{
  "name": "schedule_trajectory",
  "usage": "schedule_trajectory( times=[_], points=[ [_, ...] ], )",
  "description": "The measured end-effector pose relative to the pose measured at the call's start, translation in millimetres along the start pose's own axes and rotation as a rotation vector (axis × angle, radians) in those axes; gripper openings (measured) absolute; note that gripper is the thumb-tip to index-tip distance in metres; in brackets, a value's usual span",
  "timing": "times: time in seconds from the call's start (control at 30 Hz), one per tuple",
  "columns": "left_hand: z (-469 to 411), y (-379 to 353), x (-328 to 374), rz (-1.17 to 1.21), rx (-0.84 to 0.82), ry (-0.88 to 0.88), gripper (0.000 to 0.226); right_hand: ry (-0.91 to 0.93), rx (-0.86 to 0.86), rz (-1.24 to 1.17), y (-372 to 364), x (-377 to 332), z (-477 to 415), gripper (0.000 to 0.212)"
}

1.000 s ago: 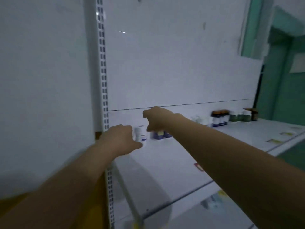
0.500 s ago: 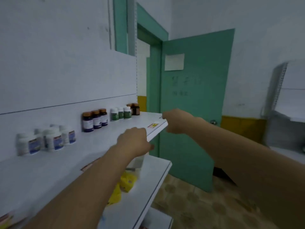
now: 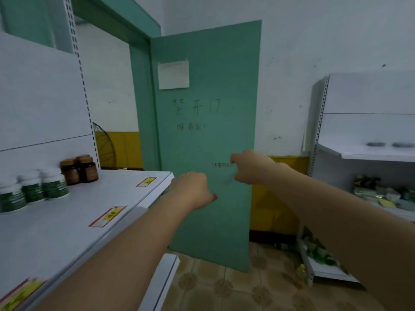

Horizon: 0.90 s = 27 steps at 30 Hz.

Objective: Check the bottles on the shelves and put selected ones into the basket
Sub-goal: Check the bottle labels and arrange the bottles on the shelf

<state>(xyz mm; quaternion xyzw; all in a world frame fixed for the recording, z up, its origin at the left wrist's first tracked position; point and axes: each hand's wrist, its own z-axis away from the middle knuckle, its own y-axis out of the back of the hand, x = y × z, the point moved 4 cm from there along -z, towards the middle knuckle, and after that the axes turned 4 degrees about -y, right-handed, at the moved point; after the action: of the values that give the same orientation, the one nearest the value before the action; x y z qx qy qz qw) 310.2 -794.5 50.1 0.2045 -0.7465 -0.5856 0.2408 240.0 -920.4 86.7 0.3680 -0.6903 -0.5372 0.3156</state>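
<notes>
We have a single view, worn on the head. It faces forward and slightly downward toward a green door [image 3: 208,142], with a shelf [image 3: 67,221] close on our left.
</notes>
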Motion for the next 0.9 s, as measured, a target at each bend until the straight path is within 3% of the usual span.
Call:
schedule_trajectory(
  times=[0.17, 0.4, 0.67, 0.9],
  points=[
    [-92, -28, -8, 0.001, 0.021, 0.027, 0.04, 0.039, -0.013, 0.019, -32, 24, -99, 0.042],
    [-151, -27, -102, -0.031, 0.139, 0.382, 0.038, 0.393, 0.026, -0.009, -48, -45, -237, 0.039],
    [-96, -2, -200, -0.224, 0.132, 0.818, 0.047, 0.933, 0.099, -0.154, -33, -218, -268, 0.026],
    [2, 15, -264, -0.356, 0.174, 1.143, 0.049, 1.164, 0.079, -0.271, -36, -344, -234, 0.032]
  ],
)
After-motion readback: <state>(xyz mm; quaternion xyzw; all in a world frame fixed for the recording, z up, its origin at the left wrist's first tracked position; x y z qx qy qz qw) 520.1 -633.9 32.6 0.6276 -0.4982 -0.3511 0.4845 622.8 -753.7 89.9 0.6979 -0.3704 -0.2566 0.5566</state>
